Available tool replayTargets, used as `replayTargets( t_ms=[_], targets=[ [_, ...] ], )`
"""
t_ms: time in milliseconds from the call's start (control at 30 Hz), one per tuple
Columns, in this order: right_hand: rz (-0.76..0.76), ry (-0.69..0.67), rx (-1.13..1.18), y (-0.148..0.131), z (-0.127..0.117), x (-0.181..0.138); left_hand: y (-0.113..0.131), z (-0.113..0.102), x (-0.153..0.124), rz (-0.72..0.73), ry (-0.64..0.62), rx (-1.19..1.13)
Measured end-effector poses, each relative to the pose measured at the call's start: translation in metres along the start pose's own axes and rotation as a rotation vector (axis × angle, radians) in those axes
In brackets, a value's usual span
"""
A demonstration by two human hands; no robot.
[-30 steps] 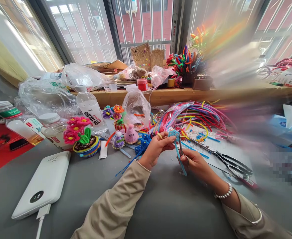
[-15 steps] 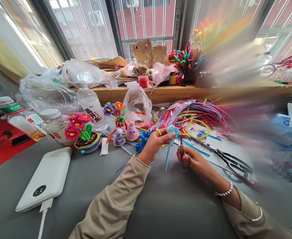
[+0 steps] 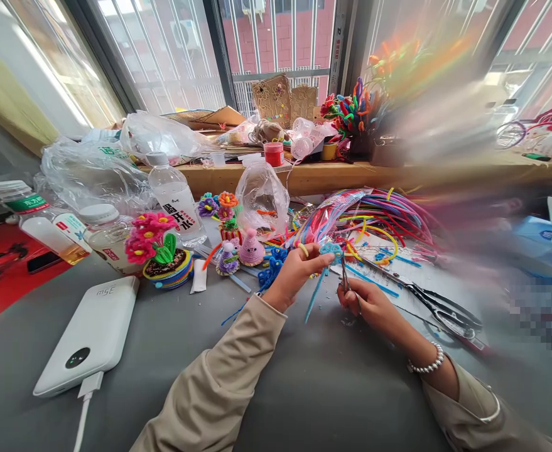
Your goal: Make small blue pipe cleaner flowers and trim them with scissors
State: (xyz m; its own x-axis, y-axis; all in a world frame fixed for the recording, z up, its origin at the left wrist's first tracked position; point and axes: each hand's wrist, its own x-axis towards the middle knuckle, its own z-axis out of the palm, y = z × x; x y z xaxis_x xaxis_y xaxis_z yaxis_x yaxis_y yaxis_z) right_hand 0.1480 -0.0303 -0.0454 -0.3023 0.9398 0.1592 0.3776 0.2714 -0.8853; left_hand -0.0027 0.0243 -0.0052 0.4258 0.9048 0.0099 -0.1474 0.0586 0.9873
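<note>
My left hand (image 3: 292,276) pinches a light blue pipe-cleaner flower (image 3: 330,250) at its curled head, and the loose stem hangs down and left toward the grey table (image 3: 172,351). My right hand (image 3: 367,302) is closed round a small thin metal tool (image 3: 344,276) that points up beside the flower head. Both hands hover just above the table, a little apart. Behind them lies a fan of coloured pipe cleaners (image 3: 379,216).
Large scissors (image 3: 438,307) lie on white paper right of my hands. A white power bank (image 3: 90,336) with a cable sits at the left, near a pipe-cleaner flower pot (image 3: 160,254), water bottles (image 3: 174,198), small craft figures (image 3: 250,248) and plastic bags. A wooden sill holds more crafts.
The blue stem has swung from beside my right hand down to the left. My right hand let go of the stem and keeps the tool; both hands shifted slightly.
</note>
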Motion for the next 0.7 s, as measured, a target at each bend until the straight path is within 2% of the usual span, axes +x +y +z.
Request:
replayTargets(
  t_ms=[400,700],
  targets=[
    [-0.001,0.004,0.005,0.0023,-0.0002,0.0009,-0.0021,0.0,0.0013,-0.023,0.009,-0.034],
    [-0.067,-0.049,0.088,-0.002,0.0,-0.0019,-0.0016,0.0015,-0.001,-0.012,-0.047,-0.055]
  ],
)
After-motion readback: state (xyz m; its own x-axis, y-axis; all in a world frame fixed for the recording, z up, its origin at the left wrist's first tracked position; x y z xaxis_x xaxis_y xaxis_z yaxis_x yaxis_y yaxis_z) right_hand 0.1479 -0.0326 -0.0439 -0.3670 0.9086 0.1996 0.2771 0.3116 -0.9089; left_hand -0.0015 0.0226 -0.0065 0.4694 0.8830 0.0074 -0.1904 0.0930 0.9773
